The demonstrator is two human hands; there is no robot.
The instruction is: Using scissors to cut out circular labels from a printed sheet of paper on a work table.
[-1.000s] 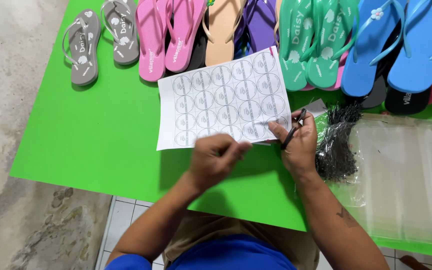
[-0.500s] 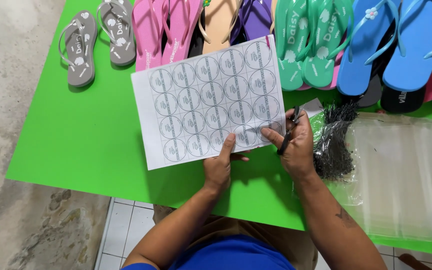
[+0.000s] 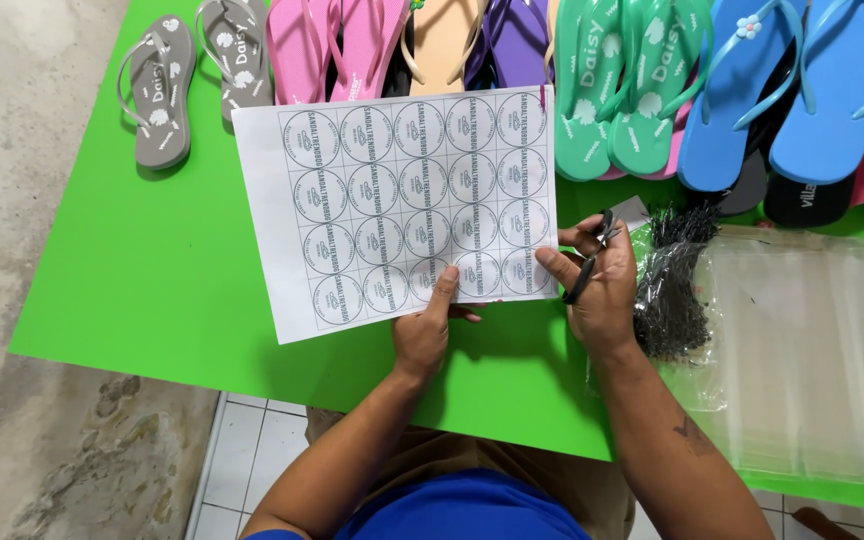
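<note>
We see a white sheet of round printed labels held flat just above the green table, and we take this sheet as our landmark. The left hand comes up from below the sheet's lower edge, forearm angled in from the body, wrist straight. Its thumb lies on top of the sheet near the bottom row of circles, while the other fingers sit underneath, pinching the paper between them.

The right hand sits at the sheet's lower right corner, forearm rising from the lower right. Its fingers are curled around a small pair of dark scissors, and the forefinger tip touches the sheet's right edge. Whether the blades are apart we cannot tell.

Beyond the sheet's top edge runs a row of flip-flops in many colours. To the sheet's right, past the right hand, lie a bundle of black ties and a stack of clear plastic bags.
</note>
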